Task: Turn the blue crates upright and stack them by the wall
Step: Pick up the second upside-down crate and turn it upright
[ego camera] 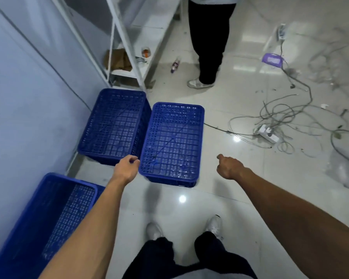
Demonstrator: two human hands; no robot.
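A blue mesh crate (pixel 171 143) lies on the tiled floor straight ahead with its flat perforated base facing up. My left hand (pixel 127 168) hovers at its near left corner, fingers curled, holding nothing. My right hand (pixel 229 167) is off to the crate's right, apart from it, fingers also curled and empty. A second blue crate (pixel 112 125) stands beside it against the wall; it looks open side up, though I cannot be sure. A third blue crate (pixel 42 224) sits by the wall at the near left, open side up, partly behind my left forearm.
A white metal shelf frame (pixel 127 47) stands along the wall beyond the crates. Another person's legs (pixel 208 49) are on the floor ahead. Tangled cables and a power strip (pixel 267 132) spread across the right. A bottle (pixel 174 66) lies near the shelf.
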